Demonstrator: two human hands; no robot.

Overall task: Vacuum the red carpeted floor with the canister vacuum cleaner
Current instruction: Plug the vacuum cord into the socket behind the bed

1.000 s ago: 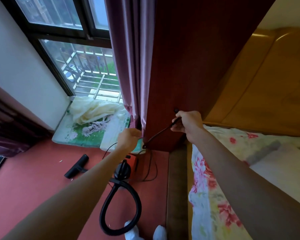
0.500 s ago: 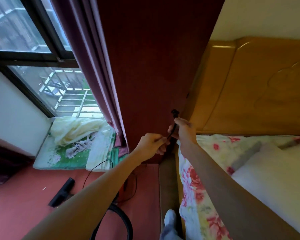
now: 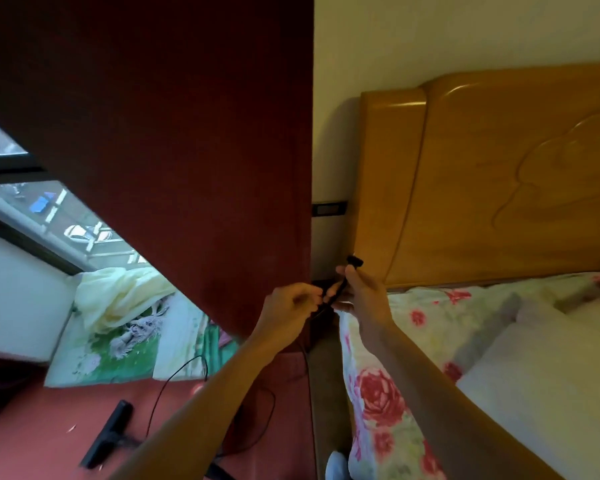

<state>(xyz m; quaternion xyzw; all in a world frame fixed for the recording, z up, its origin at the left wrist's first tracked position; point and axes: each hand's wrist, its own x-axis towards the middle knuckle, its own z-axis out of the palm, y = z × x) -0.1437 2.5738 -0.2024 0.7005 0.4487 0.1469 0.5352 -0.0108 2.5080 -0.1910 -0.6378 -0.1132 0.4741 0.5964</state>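
Floor nozzle [image 3: 110,434]: lies on red carpet [image 3: 32,427], at 7 o'clock from the hands; canister out of view.
Power cord [image 3: 174,386]: loops up off the carpet to left hand [image 3: 288,306], which pinches it.
Right hand [image 3: 361,292]: grips the cord just below plug [image 3: 354,261]; axis runs 7 to 1 o'clock.
Dark wall plate [image 3: 329,209]: 11 o'clock from the plug, apart from it; probably the outlet, right hand nearer.

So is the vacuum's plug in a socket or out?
Out. The right hand holds the plug in the air below the dark wall plate; the left hand pinches its cord.
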